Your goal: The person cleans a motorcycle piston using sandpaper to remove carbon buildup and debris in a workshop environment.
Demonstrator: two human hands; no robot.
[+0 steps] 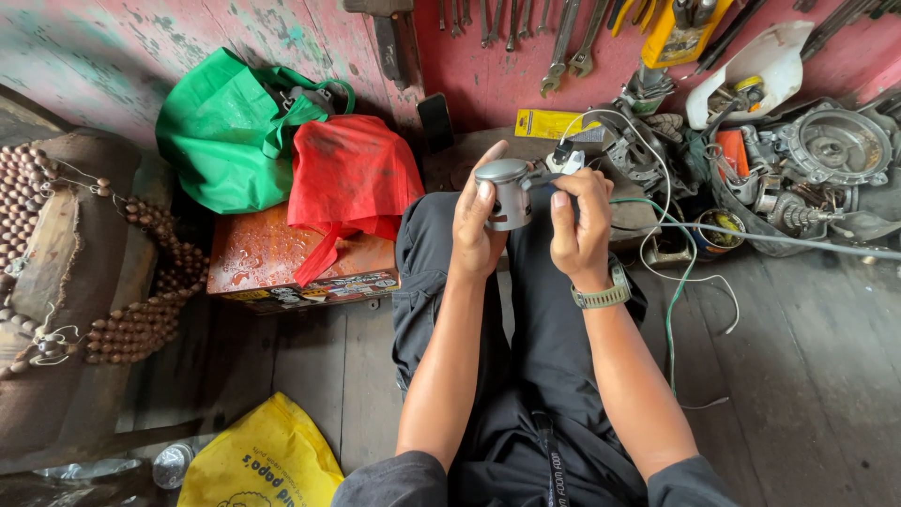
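I sit on a wooden floor with my knees drawn up in dark trousers. My left hand [476, 223] grips a grey metal piston [505, 192], thumb across its side. My right hand [578, 223], with a green watch on the wrist, holds a small dark part [544, 181] against the piston's right side. Just beyond the hands, a small white connector [566, 158] with white and green wires [678, 282] trails down to the floor on the right.
A green bag [225, 131] and a red bag [349, 178] rest on an orange box [272, 263] at left. Engine parts [826, 160] lie at right, with wrenches [563, 38] hanging on the red wall. A yellow bag [258, 465] lies near left; a beaded seat cover [56, 253] far left.
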